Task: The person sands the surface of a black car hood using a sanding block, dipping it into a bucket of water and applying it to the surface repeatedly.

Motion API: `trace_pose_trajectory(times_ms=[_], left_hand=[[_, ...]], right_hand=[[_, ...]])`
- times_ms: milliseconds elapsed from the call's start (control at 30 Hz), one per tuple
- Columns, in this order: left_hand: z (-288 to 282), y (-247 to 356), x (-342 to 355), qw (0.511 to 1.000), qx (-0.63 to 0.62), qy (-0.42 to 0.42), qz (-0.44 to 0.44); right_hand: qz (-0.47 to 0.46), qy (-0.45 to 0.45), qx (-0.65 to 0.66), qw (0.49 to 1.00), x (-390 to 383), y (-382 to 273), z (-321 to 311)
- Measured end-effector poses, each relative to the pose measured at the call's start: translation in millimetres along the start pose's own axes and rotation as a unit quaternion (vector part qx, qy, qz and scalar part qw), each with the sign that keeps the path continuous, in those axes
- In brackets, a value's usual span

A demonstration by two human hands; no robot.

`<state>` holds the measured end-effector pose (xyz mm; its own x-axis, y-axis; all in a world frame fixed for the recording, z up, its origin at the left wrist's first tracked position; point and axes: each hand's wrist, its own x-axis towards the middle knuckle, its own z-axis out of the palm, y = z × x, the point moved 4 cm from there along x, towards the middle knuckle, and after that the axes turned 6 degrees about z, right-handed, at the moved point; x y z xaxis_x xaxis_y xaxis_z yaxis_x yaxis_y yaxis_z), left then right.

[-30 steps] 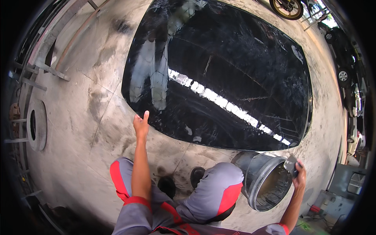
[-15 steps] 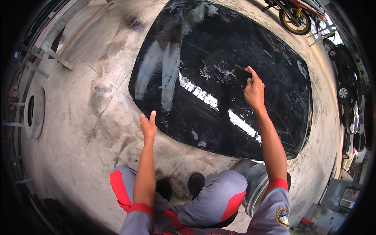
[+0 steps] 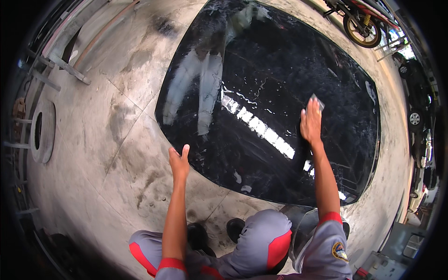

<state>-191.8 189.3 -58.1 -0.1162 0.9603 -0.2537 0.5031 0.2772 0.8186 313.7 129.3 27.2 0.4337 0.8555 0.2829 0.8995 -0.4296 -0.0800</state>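
A black car hood lies in front of me, wet, with droplets and whitish smears on its surface. My right hand is on the right half of the hood, fingers stretched forward and pressing a thin grey piece of sandpaper against it. Most of that piece is hidden under the fingers. At the hood's near left edge is my left hand, its thumb up by the rim and its other fingers partly hidden, seemingly curled round the edge.
A bucket stands by my right knee, under the hood's near edge. A tyre and metal stands are at the left. A motorcycle wheel shows at the far right, with parked cars along the right side.
My right hand has come down onto the hood and shifted right and nearer, pressing the sandpaper flat. Foamy residue gives way to droplets there. My left hand stays at the edge.
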Motion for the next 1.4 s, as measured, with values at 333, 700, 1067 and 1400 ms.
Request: trace_pose_trajectory(times_ms=[333,700,1067,1400], left_hand=[[5,9,-2,0.999,-0.015,0.033,0.009],[-3,-7,0,1.000,-0.021,0.006,-0.010],[-1,6,-2,1.000,-0.001,0.011,0.024],[6,6,-3,0.999,-0.021,-0.002,0.028]], right_hand=[[-0.243,-0.094,0.089,0.961,46,-304,32],[-0.042,0.019,0.098,0.994,-47,-74,-59],[-0.237,-0.216,0.056,0.946,-14,-109,-38],[0.133,-0.018,-0.064,0.989,108,78,15]])
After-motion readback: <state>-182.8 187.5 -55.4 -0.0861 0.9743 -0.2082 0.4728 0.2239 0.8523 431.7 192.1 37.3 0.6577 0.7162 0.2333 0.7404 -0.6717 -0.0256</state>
